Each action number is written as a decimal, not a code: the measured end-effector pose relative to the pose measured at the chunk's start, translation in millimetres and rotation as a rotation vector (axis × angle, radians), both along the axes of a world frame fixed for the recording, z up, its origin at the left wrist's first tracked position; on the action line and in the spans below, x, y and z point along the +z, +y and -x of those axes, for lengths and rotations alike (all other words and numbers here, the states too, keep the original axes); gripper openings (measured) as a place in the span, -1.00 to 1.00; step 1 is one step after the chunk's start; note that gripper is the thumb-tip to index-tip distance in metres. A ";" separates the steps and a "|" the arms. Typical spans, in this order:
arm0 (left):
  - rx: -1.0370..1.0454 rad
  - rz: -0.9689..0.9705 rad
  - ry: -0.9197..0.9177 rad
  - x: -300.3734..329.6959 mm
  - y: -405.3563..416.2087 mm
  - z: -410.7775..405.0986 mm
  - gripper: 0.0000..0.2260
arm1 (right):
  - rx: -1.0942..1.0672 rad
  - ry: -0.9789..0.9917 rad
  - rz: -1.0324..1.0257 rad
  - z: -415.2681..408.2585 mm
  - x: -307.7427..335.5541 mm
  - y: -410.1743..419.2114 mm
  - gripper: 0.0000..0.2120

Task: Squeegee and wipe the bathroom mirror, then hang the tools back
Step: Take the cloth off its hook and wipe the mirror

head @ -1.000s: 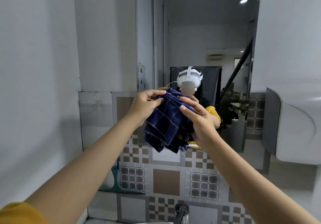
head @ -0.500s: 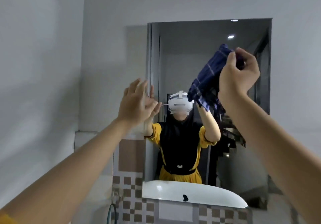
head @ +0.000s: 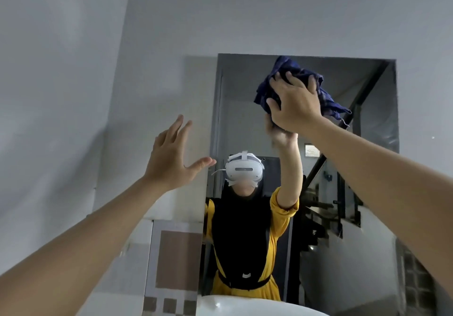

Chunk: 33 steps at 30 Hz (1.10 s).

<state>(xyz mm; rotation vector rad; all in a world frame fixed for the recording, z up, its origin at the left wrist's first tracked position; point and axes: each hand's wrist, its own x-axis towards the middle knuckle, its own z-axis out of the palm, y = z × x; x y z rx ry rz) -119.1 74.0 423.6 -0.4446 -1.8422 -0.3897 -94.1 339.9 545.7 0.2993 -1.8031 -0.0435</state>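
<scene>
1. Right hand (head: 293, 103) is raised high, its back to the camera, fingers spread and curled over a bunched blue cloth (head: 326, 95), which it presses against the glass.
2. Cloth is dark blue with faint pale lines; it sits in the upper part of the mirror (head: 372, 124), its top edge close to the mirror's upper border, and a loose end with a stray thread trails down to the right of the hand.
3. Just below that hand, its reflection meets it, wrist and forearm running down to a yellow sleeve.
4. Left hand (head: 171, 155) is empty, fingers straight and fanned, thumb pointing right towards the mirror's left edge. It is held up in front of the wall (head: 73, 70), beside the mirror; whether it touches the wall cannot be told.
5. Both forearms are bare and reach up from the lower corners of the view.
6. Mirror is a tall rectangle on a pale grey wall. It shows the person in a white headset (head: 244, 168), a black top and yellow clothing, with a dark stair rail behind.
7. Below the mirror, a curved white sink (head: 245, 307) rim shows at the bottom edge.
8. Left of the sink, the wall carries tiles (head: 177, 259) in brown and white, with a small checked band beneath.
</scene>
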 end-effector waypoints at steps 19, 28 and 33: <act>-0.094 0.105 0.060 -1.5 17.2 7.3 -0.16 | -0.127 0.150 0.123 26.3 -8.6 -9.6 -0.55; -0.084 0.091 0.069 -8.5 11.4 11.7 -0.09 | -0.108 0.126 0.089 35.0 18.9 -78.5 -0.47; -0.063 0.114 0.076 -11.4 10.8 14.5 -0.07 | -0.110 0.136 -0.071 38.4 28.4 -102.1 -0.45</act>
